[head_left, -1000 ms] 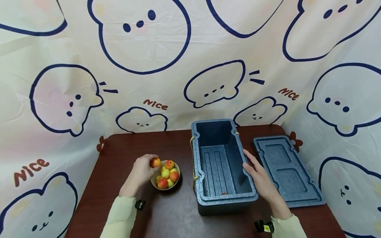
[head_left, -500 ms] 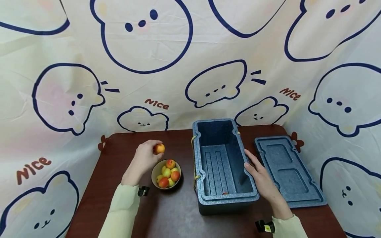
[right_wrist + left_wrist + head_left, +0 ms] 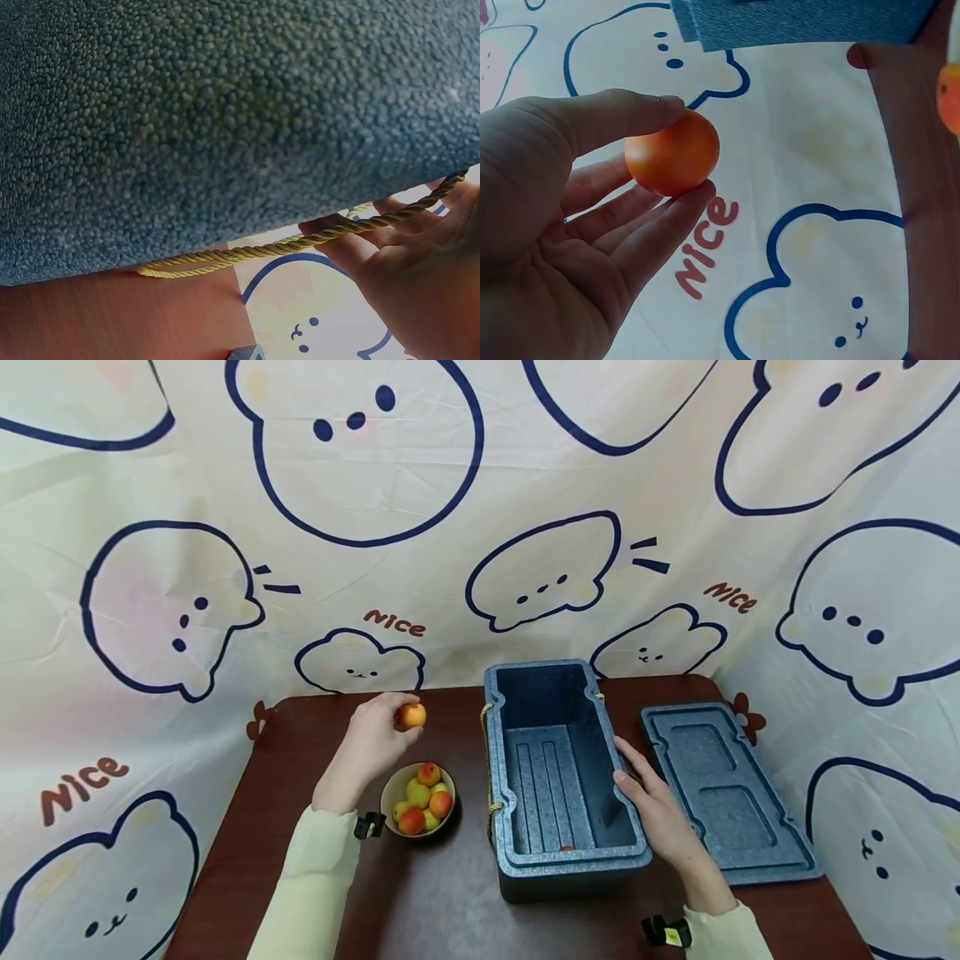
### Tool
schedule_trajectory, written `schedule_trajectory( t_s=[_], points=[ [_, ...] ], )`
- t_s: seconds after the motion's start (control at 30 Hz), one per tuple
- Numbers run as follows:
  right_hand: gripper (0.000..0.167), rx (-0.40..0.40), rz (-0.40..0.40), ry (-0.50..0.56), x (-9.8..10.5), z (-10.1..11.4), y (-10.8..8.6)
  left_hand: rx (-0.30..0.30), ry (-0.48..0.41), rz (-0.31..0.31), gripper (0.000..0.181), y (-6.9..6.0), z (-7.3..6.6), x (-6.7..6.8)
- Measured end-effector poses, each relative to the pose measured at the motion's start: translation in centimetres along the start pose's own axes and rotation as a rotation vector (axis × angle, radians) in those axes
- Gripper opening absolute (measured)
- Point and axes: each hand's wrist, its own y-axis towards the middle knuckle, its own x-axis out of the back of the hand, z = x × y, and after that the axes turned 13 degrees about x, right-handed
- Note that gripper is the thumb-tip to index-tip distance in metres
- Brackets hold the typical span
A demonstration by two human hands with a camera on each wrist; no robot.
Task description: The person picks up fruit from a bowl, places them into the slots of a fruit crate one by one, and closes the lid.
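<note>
My left hand [image 3: 372, 739] holds a small round orange fruit [image 3: 673, 152] between thumb and fingertips, raised behind and above a bowl [image 3: 390, 821]. Several red and yellow fruits [image 3: 417, 793] fill that bowl. To its right stands a deep blue-grey foam box [image 3: 551, 862], uncovered. A bit of something red [image 3: 567, 848] shows inside, mostly hidden by the near wall. My right hand [image 3: 660, 810] rests on the box's right rim with thumb and fingers extended. In the right wrist view its fingers lie by a yellow rope [image 3: 300, 244] along the box's side, their tips partly hidden.
The box's lid [image 3: 731, 793] lies flat on the table at the right, close to my right forearm. Behind the brown table [image 3: 442, 902] hangs a cream cloth [image 3: 435, 585] with cartoon faces. A rope [image 3: 487, 760] runs along the box's left side too.
My left hand has lifted the orange fruit from the bowl and moved it away toward the table's back and slightly right. The right hand and the box have stayed in place.
</note>
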Motion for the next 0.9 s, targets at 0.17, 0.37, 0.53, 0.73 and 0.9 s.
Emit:
schedule_trajectory(
  t_s=[0.17, 0.37, 0.53, 0.73, 0.9],
  points=[
    [0.054, -0.004, -0.004, 0.004, 0.0, 0.1, -0.1, -0.027, 0.001, 0.006, 0.042, 0.3, -1.0, 0.2],
    [0.054, 0.005, -0.014, 0.003, -0.2, 0.0, -0.1, -0.064, 0.0, -0.018, 0.041, 0.5, -2.2, 0.4],
    [0.054, -0.002, -0.014, 0.0, -0.4, 0.1, -0.1, -0.063, -0.002, -0.002, 0.04, 0.7, -3.0, 0.5],
    [0.054, 0.001, -0.017, -0.014, -0.4, 0.1, -0.2, -0.074, 0.004, 0.005, 0.04, 0.9, -3.8, 0.4],
    [0.054, 0.005, -0.018, -0.015, -0.3, 0.2, -0.1, -0.094, 0.006, 0.0, 0.039, 1.2, -4.6, 0.5]
  ],
)
